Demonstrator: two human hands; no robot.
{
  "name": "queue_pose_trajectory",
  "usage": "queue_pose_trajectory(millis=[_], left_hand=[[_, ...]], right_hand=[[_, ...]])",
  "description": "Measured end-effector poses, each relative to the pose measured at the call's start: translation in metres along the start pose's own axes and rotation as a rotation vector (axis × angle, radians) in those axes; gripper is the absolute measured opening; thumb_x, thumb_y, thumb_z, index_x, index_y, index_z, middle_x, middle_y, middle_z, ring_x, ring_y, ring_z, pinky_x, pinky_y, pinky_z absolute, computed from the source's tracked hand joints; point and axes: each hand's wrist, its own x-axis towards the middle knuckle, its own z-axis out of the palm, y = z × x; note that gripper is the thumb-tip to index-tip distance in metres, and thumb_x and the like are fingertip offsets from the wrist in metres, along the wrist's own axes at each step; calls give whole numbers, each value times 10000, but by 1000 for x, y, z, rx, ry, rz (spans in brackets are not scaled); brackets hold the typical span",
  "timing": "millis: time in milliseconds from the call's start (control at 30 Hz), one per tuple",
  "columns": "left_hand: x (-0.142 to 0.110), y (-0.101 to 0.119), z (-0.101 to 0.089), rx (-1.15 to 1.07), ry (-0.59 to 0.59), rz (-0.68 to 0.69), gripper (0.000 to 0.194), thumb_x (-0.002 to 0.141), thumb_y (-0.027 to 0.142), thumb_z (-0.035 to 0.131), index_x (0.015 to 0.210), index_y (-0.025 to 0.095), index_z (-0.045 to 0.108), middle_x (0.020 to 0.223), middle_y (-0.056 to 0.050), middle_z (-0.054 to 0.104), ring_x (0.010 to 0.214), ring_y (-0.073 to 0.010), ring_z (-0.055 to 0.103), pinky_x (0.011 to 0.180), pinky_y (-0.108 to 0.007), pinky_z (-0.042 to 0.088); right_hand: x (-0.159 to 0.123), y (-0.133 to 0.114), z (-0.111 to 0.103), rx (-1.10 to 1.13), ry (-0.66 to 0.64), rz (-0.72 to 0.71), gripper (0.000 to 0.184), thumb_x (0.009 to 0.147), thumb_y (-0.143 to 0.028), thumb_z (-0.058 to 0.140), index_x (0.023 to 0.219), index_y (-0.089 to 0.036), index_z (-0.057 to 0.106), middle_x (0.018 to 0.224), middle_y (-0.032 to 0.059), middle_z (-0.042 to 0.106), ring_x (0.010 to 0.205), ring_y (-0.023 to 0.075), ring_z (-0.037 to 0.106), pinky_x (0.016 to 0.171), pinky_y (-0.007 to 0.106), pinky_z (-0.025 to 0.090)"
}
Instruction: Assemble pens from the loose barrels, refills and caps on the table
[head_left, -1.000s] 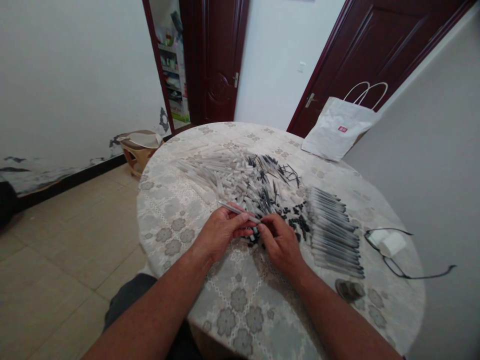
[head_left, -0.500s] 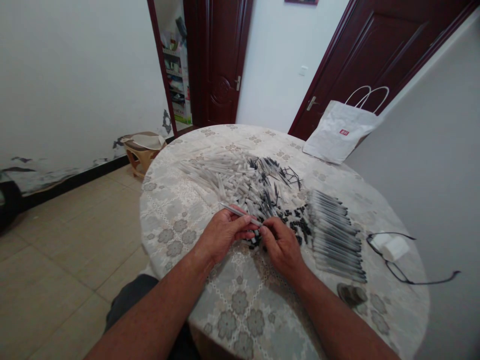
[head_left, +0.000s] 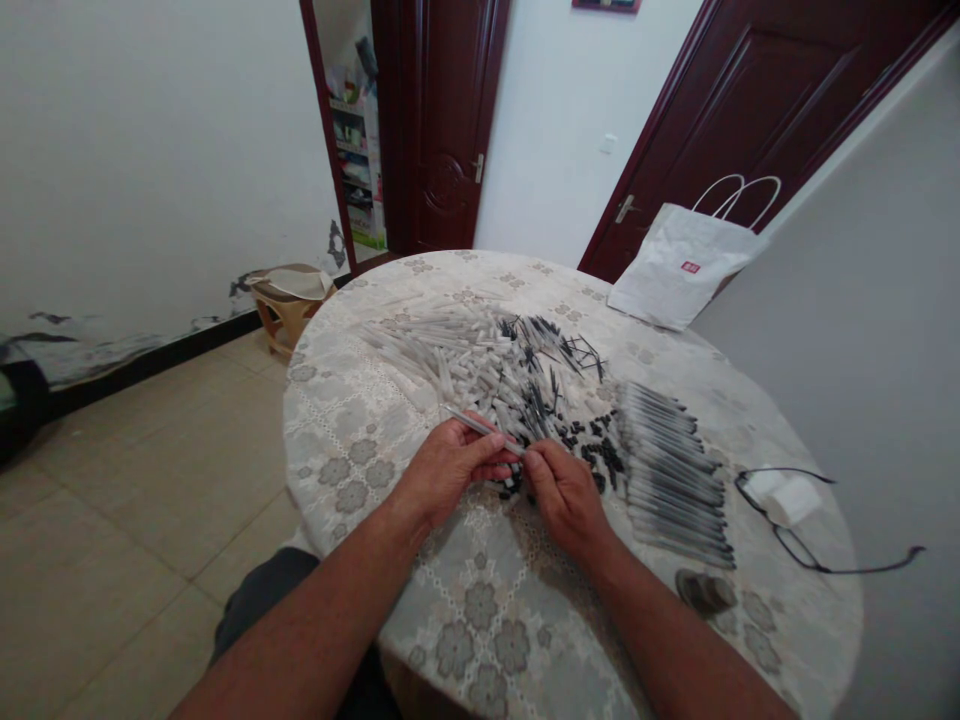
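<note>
Between my hands is a slim pen (head_left: pixel 474 424), its pointed end up and to the left. My left hand (head_left: pixel 448 462) is closed around the barrel, thumb on top. The fingers of my right hand (head_left: pixel 561 490) pinch the pen's lower right end and cover its tip. Just beyond lie heaps of loose pen parts: whitish clear barrels (head_left: pixel 427 345), dark refills (head_left: pixel 536 405) and small black pieces (head_left: pixel 604 450). Right of them is a neat row of assembled pens (head_left: pixel 675 480).
A floral cloth covers the round table (head_left: pixel 480 640). Eyeglasses (head_left: pixel 796 545) rest at the right near a white wad (head_left: pixel 793 498), with a small dark object (head_left: pixel 705 592) nearer me. At the back right stands a white paper bag (head_left: pixel 679 265). A stool (head_left: pixel 289 310) is beyond the left edge.
My right hand has closed more tightly over the pen's lower end, its fingers curling inward. My left hand keeps the same hold. The view has shifted very slightly.
</note>
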Motion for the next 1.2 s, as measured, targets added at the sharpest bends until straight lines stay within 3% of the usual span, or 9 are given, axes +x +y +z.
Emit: queue_pose_trajectory(millis=[100,267,533,633,733,833,1000,1200], left_hand=[[-1,0,1,10,1,1,265,803,282,807,902,138,607,966,-127,756,835,-205,744,722,-316,622],[0,1,1,-4,40,19,288,789,277,816,923,146,597,962,-127,760,832,-213,748,702,-315,622],[-1,3,-1,63,-2,29,282,782,334,820,863,132,641,924,-120,753,811,-205,733,718,-324,614],[-1,5,-1,136,-9,54,257,800,346,796,868,139,660,856,-94,743,814,-207,726,727,-327,604],[0,8,-3,281,-54,94,208,828,341,758,884,156,680,821,-73,733,798,-198,712,703,-302,580],[-1,17,-9,489,-86,120,213,874,377,695,884,165,700,787,-69,723,713,-179,679,628,-277,535],[-4,38,-33,886,50,303,207,890,388,666,877,183,692,742,-24,671,637,-142,585,602,-261,438],[-12,37,-47,1229,-124,316,120,798,269,735,908,232,704,818,-25,688,730,-183,593,694,-293,414]], right_hand=[[0,0,0,36,-15,20,367,1060,-389,388,796,-210,569,689,-12,582,653,143,560,635,262,395],[-1,0,-1,27,46,1,188,997,-381,529,1005,-203,591,790,-8,624,693,148,572,655,254,418],[-2,-3,-2,143,-49,66,318,1044,-408,418,843,-212,568,668,-31,558,627,138,535,621,252,411],[-1,-5,-2,119,-21,59,228,1015,-393,478,953,-207,594,706,-26,593,635,142,551,630,252,430],[0,-8,-3,21,11,-28,208,969,-346,565,1103,-198,626,820,8,667,689,151,594,669,257,452],[1,-10,-6,-60,32,-88,182,984,-314,539,1031,-201,673,864,36,707,746,166,639,724,264,467],[3,-3,-11,-117,159,-18,212,986,-341,545,1022,-199,697,855,42,735,757,180,669,734,272,478],[3,4,-13,-112,208,17,241,997,-365,534,1074,-202,694,880,47,749,765,183,678,742,282,492]])
